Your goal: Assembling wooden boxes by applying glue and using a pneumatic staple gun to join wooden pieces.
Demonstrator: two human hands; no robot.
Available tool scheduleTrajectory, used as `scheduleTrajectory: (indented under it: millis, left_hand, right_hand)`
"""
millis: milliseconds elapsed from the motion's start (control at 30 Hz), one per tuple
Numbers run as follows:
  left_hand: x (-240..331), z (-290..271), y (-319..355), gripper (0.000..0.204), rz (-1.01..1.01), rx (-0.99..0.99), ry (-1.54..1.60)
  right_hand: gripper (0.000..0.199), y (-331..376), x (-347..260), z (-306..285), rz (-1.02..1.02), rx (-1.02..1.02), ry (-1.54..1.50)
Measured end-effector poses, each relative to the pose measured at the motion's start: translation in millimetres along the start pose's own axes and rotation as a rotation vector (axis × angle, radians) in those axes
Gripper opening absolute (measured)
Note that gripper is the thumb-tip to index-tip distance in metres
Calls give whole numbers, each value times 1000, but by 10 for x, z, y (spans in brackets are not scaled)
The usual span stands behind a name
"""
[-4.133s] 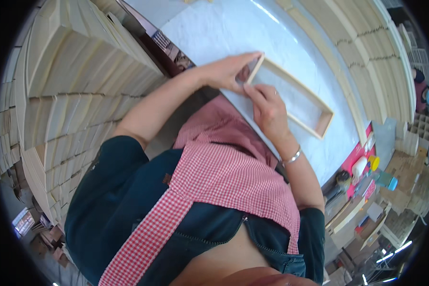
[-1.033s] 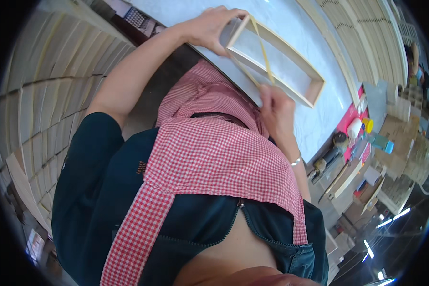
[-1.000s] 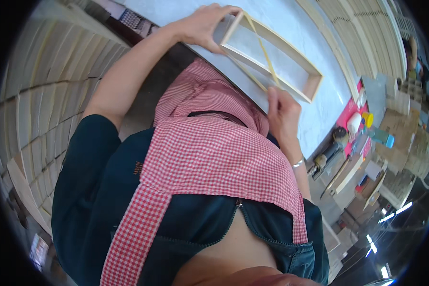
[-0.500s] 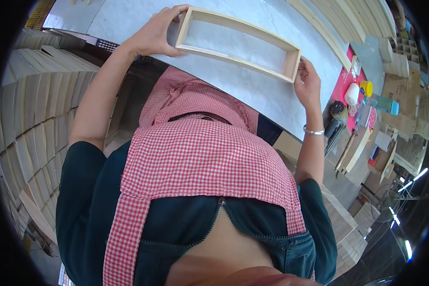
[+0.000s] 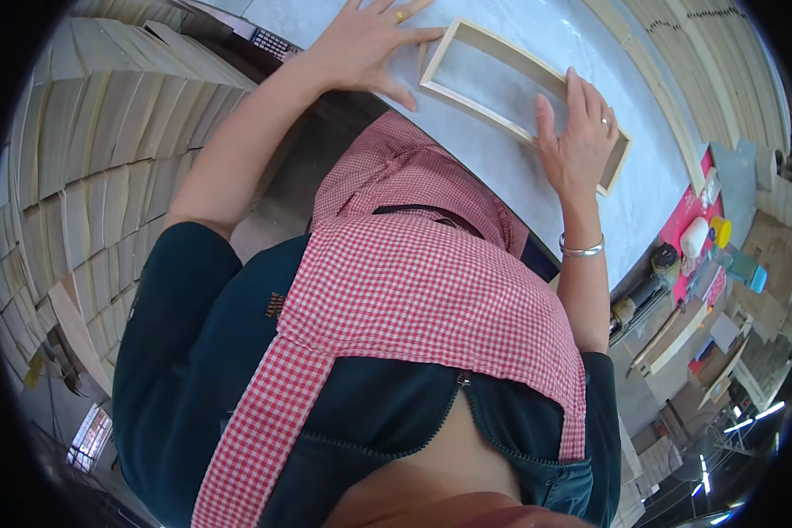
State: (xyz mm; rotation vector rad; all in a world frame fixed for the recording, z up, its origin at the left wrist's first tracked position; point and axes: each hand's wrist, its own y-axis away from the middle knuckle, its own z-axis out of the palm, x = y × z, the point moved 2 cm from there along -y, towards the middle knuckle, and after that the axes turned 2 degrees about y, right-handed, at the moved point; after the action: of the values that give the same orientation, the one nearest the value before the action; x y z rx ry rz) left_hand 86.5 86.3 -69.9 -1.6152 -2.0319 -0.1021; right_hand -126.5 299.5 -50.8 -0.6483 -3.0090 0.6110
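Note:
A shallow rectangular wooden frame [image 5: 480, 111], pale and open in the middle, lies at a slant on the white marbled table [image 5: 480, 154]. My left hand [image 5: 370, 42] is beside the frame's left end with its fingers spread, holding nothing; its index fingertip is close to the corner. A thin strip of wood [image 5: 422, 58] shows just under that fingertip, next to the frame's end. My right hand [image 5: 581, 136] reaches over the near long side towards the right end, fingers stretched out. It covers part of that side, and whether it presses on the wood I cannot tell.
Long wooden strips [image 5: 722, 75] lie at the far right of the table. Stacked boards [image 5: 79, 123] rise on my left. Near the right edge, a pink sheet [image 5: 679, 220] lies by a white container [image 5: 694, 236], a yellow jar [image 5: 720, 231] and a blue-green bottle [image 5: 748, 271].
My left hand has let go of the frame's left end and spread its fingers. My right hand has shifted from the right end onto the near side. The view has turned, with the frame now further right.

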Motion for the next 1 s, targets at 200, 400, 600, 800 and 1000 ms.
scheduleTrajectory:
  millis: [200,400,600,800,1000]
  left_hand:
    - [189,38,213,53,-113,131,174]
    - [267,116,229,29,-746,22,1032]
    - [234,116,108,21,-776,-34,1119]
    - [196,99,84,24,-765,-80,1035]
    - [476,193,208,31,-643,241,985]
  right_hand:
    - [52,16,41,90,17,13,10]
    - [51,17,28,85,11,28,22]
    - [47,31,15,45,19,40,18]
    - [42,113,264,-103,104,373,-485]
    - [33,947,758,-431,694,308,-712]
